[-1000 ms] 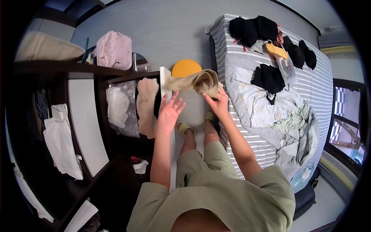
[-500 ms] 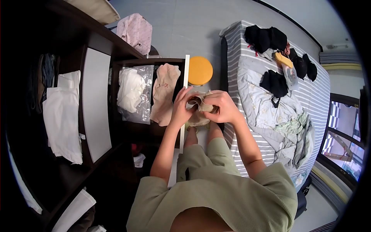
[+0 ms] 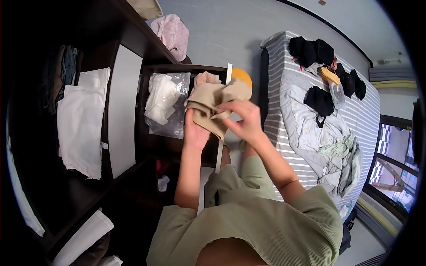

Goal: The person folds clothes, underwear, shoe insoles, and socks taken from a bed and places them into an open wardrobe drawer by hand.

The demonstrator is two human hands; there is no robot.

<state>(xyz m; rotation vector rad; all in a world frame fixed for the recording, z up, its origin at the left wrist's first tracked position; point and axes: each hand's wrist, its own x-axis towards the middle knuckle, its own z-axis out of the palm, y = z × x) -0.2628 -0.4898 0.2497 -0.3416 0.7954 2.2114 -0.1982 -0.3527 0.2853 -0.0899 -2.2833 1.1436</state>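
A beige cloth garment (image 3: 208, 99), partly folded with loose edges, is held over the front of the open drawer (image 3: 155, 141). My left hand (image 3: 197, 131) supports it from below, the palm under the fabric and the thumb at its near side. My right hand (image 3: 245, 119) pinches a fold at the garment's right side. Behind it a pinkish-beige cloth (image 3: 207, 78) shows in the drawer, mostly covered from view. Left of that lies a clear plastic bag (image 3: 177, 88) with white fabric (image 3: 160, 99) on it or inside; I cannot tell which.
White clothes (image 3: 82, 128) hang over the dark wardrobe's shelf at left. A yellow round stool (image 3: 242, 76) stands beyond the drawer front. On the right, the striped bed (image 3: 277, 80) bears a crumpled quilt (image 3: 306, 133) and several black garments (image 3: 319, 99). A pink bag (image 3: 172, 37) stands farther back.
Both hands have brought the beige garment leftward and up over the drawer. It is spread wider now, and my left hand has turned palm-up under it.
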